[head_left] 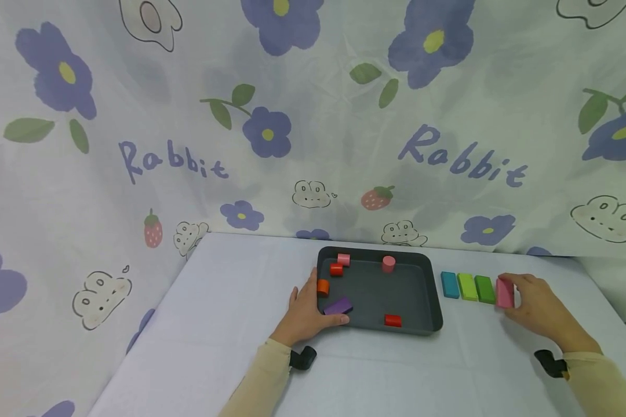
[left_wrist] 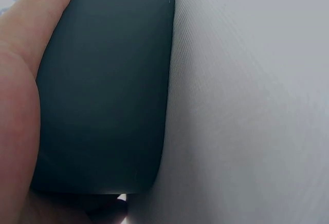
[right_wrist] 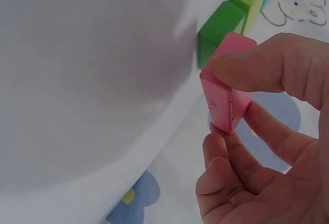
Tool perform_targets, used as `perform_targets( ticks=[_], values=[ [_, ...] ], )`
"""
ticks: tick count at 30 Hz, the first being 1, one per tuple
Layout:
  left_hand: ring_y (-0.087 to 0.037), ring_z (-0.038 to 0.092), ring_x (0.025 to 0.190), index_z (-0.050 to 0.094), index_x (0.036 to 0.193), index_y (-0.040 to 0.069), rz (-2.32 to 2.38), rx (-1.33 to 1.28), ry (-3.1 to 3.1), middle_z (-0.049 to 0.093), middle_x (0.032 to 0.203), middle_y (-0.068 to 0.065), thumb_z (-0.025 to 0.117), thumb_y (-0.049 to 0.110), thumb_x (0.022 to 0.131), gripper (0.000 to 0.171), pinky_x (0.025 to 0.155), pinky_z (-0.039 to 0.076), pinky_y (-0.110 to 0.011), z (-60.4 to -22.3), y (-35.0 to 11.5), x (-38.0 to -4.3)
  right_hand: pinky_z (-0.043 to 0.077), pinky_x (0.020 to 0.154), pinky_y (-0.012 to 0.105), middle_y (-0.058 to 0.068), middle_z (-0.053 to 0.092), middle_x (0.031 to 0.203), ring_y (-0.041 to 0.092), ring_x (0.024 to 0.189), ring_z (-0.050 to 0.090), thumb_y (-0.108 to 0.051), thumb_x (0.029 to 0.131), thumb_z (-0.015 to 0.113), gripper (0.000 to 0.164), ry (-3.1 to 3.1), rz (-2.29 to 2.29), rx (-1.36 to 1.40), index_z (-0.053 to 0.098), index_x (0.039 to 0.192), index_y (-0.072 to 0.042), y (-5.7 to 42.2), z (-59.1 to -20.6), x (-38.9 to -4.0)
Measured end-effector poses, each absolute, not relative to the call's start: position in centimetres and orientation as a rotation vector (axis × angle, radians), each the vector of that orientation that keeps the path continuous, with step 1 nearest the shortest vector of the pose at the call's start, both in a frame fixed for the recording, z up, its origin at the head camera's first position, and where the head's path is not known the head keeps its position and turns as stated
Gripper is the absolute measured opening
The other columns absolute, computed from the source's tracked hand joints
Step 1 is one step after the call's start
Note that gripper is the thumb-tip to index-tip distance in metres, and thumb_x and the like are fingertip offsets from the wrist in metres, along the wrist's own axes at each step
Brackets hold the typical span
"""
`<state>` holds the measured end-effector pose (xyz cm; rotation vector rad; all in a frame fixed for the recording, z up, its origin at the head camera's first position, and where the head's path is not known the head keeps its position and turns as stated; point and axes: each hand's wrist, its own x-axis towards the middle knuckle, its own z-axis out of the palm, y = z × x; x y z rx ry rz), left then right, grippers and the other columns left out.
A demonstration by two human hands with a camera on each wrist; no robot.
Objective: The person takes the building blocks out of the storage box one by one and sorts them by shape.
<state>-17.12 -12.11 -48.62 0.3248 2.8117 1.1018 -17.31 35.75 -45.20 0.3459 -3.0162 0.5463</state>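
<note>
My right hand [head_left: 539,307] pinches a pink rectangular block [head_left: 504,293] between thumb and fingertips. In the right wrist view the pink block [right_wrist: 229,88] is tilted, close beside a green block [right_wrist: 221,29]. On the head view's table, a blue block [head_left: 450,285], a yellow-green block [head_left: 468,286] and the green block [head_left: 484,289] lie in a row left of it. My left hand [head_left: 305,315] rests against the near left corner of a dark grey tray [head_left: 432,289], fingers along its left side and thumb on the front edge. A purple block [head_left: 337,306] lies inside by the thumb.
Inside the tray are a pink cylinder [head_left: 388,264], a smaller pink piece [head_left: 344,259], an orange piece [head_left: 323,288], an orange-red piece [head_left: 336,269] and a red cylinder [head_left: 393,320]. A white cloth [head_left: 229,324] covers the table. Behind hangs a printed curtain [head_left: 344,127].
</note>
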Motion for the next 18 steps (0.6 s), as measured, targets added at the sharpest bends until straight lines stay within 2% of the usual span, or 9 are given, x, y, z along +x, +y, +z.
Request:
perform_targets(
  ticks=[12,18],
  values=[
    [-0.032,0.029,0.149,0.005,0.161,0.002,1.101,0.315,2.807,0.021,0.165,-0.017,0.081,0.063,0.074,0.131,0.121,0.001,-0.060,-48.6,-12.1,-17.1,0.052,0.073,0.058,0.036,0.055,0.104,0.046,0.090,0.054,-0.002,0.071,0.082,0.064,-3.082,0.575,0.298,0.052,0.125,0.017,36.5,-45.5,-18.3],
    [-0.032,0.028,0.149,0.005,0.161,0.003,1.086,0.306,2.809,0.021,0.165,-0.016,0.081,0.064,0.073,0.132,0.121,0.000,-0.059,-48.6,-12.0,-17.1,0.053,0.077,0.061,0.039,0.054,0.109,0.049,0.094,0.054,-0.002,0.073,0.080,0.064,-3.120,0.607,0.270,0.051,0.127,0.017,36.8,-45.8,-18.8]
  ],
)
